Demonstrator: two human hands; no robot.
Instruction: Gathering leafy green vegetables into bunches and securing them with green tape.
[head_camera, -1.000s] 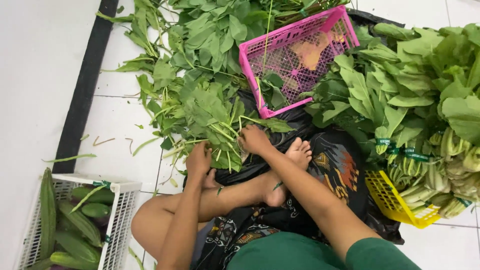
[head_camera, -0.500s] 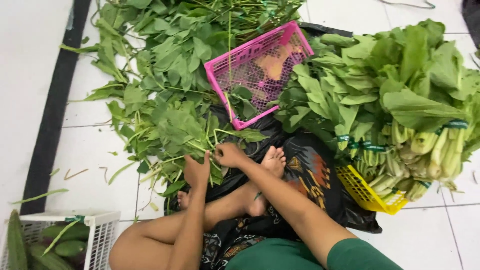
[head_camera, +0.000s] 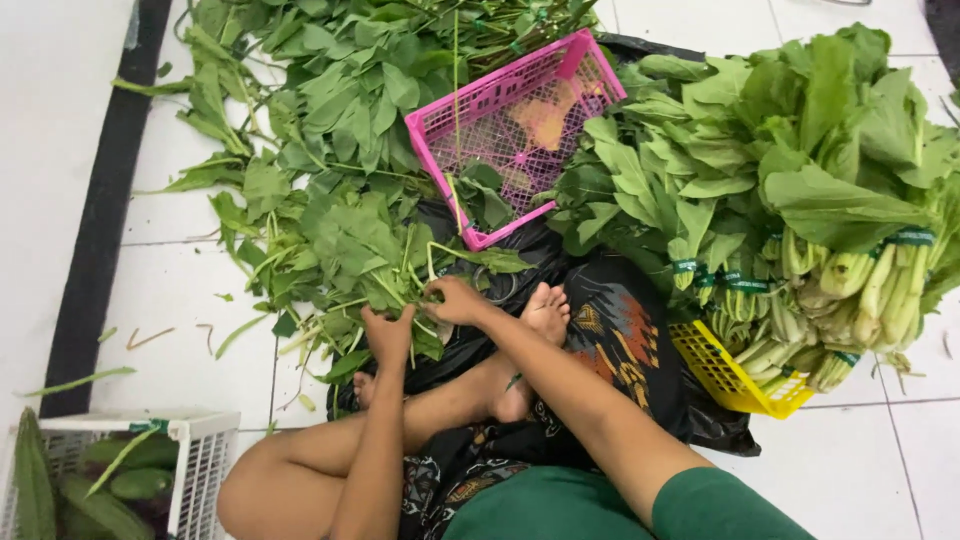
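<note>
I sit cross-legged on a tiled floor, bare feet on a black plastic sheet. A loose heap of long-stemmed leafy greens lies in front of me. My left hand is closed around a bunch of green stems at the heap's near edge. Just to its right, my right hand pinches stems of the same bunch. Both hands touch the greens and sit close together.
A pink plastic basket lies tilted among the leaves. Banded bundles of thick-stalked greens rest on a yellow basket at right. A white crate with cucumbers and gourds stands at lower left. A dark strip borders the left.
The view has tilted up and shifted, so the heap and baskets sit lower and left. Both hands stay on the stems, gathering them closer together.
</note>
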